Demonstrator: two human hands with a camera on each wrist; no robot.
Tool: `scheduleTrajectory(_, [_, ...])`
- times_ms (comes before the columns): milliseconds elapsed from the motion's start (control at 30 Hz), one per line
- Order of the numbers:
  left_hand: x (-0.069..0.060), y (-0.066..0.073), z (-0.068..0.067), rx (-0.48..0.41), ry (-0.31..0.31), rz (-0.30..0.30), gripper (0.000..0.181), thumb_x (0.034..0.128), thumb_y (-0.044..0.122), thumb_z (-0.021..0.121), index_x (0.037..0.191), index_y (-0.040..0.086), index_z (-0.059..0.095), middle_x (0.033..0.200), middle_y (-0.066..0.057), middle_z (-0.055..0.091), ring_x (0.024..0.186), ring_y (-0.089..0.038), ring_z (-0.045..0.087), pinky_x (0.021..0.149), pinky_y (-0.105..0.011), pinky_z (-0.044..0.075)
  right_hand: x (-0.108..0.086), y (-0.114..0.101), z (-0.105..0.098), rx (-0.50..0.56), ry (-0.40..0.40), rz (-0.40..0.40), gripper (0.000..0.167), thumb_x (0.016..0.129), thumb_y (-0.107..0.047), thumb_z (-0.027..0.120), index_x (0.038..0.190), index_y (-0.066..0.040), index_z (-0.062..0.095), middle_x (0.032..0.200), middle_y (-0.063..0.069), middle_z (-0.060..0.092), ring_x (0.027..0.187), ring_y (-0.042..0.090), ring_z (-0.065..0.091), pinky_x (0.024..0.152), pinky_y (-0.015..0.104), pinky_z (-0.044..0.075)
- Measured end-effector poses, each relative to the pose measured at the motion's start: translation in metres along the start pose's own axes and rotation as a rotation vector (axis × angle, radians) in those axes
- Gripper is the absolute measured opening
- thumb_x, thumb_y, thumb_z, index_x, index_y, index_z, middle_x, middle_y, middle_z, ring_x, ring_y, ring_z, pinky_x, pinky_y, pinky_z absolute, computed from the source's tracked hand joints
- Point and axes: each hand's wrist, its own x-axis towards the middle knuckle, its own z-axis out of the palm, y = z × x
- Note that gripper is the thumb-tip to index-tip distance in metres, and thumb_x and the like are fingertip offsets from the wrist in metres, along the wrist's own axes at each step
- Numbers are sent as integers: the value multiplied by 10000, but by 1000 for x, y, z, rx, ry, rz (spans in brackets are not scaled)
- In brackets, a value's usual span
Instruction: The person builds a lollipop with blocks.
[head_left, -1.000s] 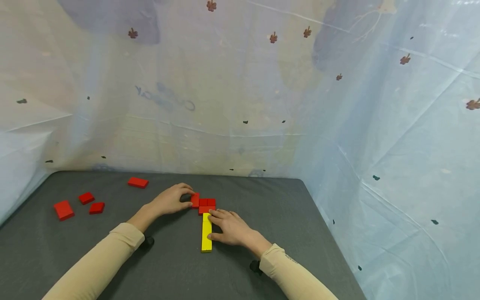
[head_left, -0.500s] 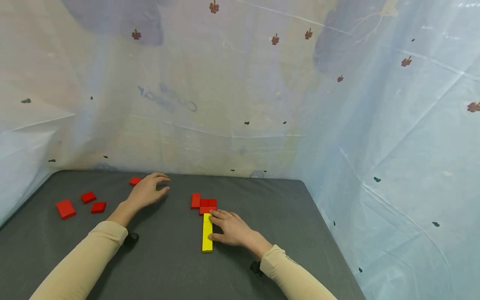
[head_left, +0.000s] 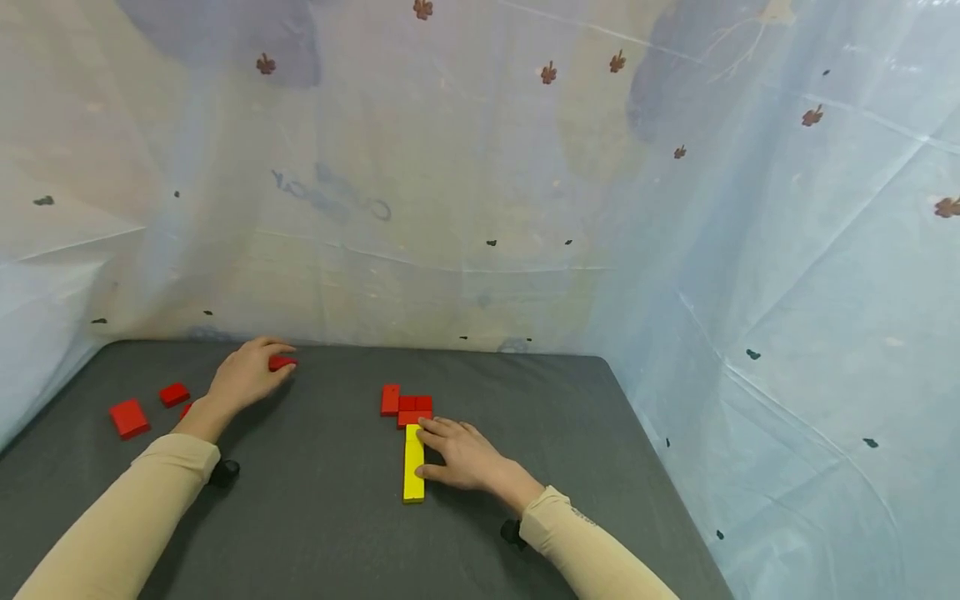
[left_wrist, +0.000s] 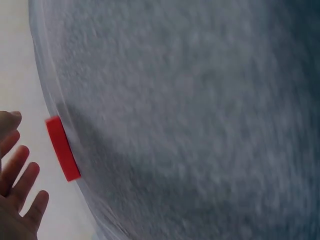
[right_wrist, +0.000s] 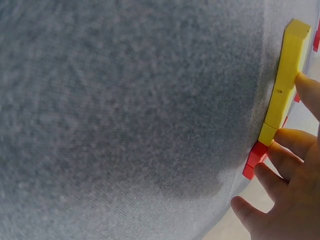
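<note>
Here | left hand (head_left: 243, 377): near red block (head_left: 281, 363) | right hand (head_left: 462, 455): touching yellow blocks (head_left: 412, 479)

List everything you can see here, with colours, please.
Table: one, dark grey, across the foreground
Yellow strip: one, yellow, near mid-table
Block cluster: at least four, red, beyond the yellow strip
Loose blocks: four, red, left side of table
Curtain: count unclear, pale, behind and beside the table
Wrist cameras: two, black, one per wrist
Sleeves: two, beige, on the arms
Left hand: one, by the farthest loose block
Right hand: one, touching the yellow strip
</note>
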Motion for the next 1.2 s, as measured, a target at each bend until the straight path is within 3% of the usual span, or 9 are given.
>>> scheduleTrajectory(400, [1, -12, -6, 56, -111, -47, 473, 1000, 327, 695, 1323, -18, 679, 1423, -363, 468, 1160, -585, 539, 875, -717, 466, 0, -1, -3, -4, -7, -4, 676, 1034, -520, 599, 1602, -193, 434, 1683, -30, 328, 1549, 206, 312, 1229, 490, 315])
scheduleTrajectory(900, [5, -16, 1, 35, -107, -131, 433, 980, 342, 720, 1253, 6, 705, 1398, -392, 454, 1172, -605, 487, 844, -694, 468, -1, -1, -3, -6, -13, -9, 689, 1029, -525, 606, 1607, -197, 426, 1684, -41, 325, 1548, 192, 311, 1230, 489, 315])
scheduleTrajectory(1200, [9, -11, 1, -34, -122, -217, 435, 989, 320, 688, 1283, 3, 645, 1340, -435, 417, 1175, -625, 430, 817, -701, 450, 0, 1, -2, -11, -1, -12, 686, 1028, -524, 609, 1602, -191, 436, 1680, -35, 335, 1546, 196, 318, 1228, 485, 320])
